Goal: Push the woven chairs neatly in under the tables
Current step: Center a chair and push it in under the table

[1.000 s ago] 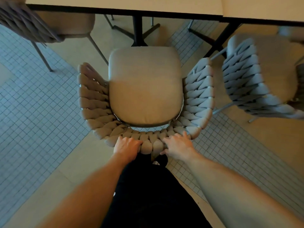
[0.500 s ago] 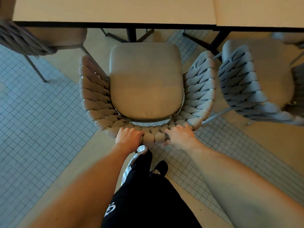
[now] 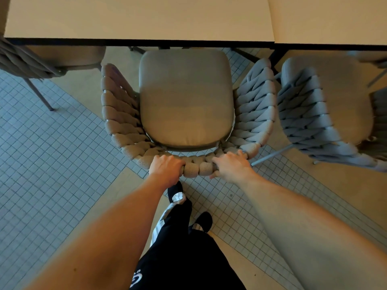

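My left hand point(image 3: 166, 167) and right hand point(image 3: 230, 165) both curl over the back rim of the grey woven-rope chair with the tan cushion point(image 3: 186, 97), its seat front just reaching the near edge of the pale surface point(image 3: 138, 17); I should push evenly so it slides in straight

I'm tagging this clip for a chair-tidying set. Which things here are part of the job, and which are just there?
Part of the job:
- middle woven chair, its back rail held by the left hand and right hand
- table ahead of it
- right woven chair, angled
- left woven chair
- second table

Just there:
- tiled floor
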Motion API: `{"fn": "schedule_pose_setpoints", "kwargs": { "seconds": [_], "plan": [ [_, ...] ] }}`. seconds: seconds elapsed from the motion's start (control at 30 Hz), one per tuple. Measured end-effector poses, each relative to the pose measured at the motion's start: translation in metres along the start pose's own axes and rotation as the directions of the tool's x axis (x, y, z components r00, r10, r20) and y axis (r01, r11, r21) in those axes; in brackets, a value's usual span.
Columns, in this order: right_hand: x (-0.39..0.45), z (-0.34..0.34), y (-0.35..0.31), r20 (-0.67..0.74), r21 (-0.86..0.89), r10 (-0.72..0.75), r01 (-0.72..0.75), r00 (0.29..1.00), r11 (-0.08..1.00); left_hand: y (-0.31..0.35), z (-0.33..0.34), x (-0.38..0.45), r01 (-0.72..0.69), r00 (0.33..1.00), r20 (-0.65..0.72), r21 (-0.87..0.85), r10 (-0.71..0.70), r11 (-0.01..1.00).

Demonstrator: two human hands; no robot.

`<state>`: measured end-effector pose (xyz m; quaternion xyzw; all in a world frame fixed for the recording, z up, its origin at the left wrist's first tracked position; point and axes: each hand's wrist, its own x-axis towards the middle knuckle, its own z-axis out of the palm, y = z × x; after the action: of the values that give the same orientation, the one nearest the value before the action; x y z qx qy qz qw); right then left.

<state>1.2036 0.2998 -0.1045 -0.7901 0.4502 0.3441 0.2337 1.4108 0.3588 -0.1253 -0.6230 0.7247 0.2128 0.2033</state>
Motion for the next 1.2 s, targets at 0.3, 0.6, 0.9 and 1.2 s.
{"fn": "schedule_pose_setpoints", "kwargs": {
  "seconds": [0.3,0.6,0.9,1.2],
  "plan": [
    [-0.002,0.003,-0.005,-0.016,-0.014,0.007,-0.007,1.000,1.000,-0.001,-0.002,-0.005,0.004,1.000,0.022,-0.005,-0.004,1.000],
    [-0.001,0.011,-0.009,-0.043,-0.014,0.008,-0.008,0.999,1.000,-0.007,0.003,-0.006,-0.004,1.000,0.028,-0.018,0.004,1.000],
    [-0.005,0.014,-0.006,-0.056,0.061,-0.014,0.018,0.998,0.998,-0.007,0.011,-0.013,0.015,0.999,0.047,-0.151,-0.008,0.988],
    [-0.038,0.009,-0.016,-0.116,0.064,-0.037,0.045,0.993,0.997,0.005,0.009,-0.046,0.123,0.992,-0.013,-0.199,-0.128,0.972]
  ]
}}
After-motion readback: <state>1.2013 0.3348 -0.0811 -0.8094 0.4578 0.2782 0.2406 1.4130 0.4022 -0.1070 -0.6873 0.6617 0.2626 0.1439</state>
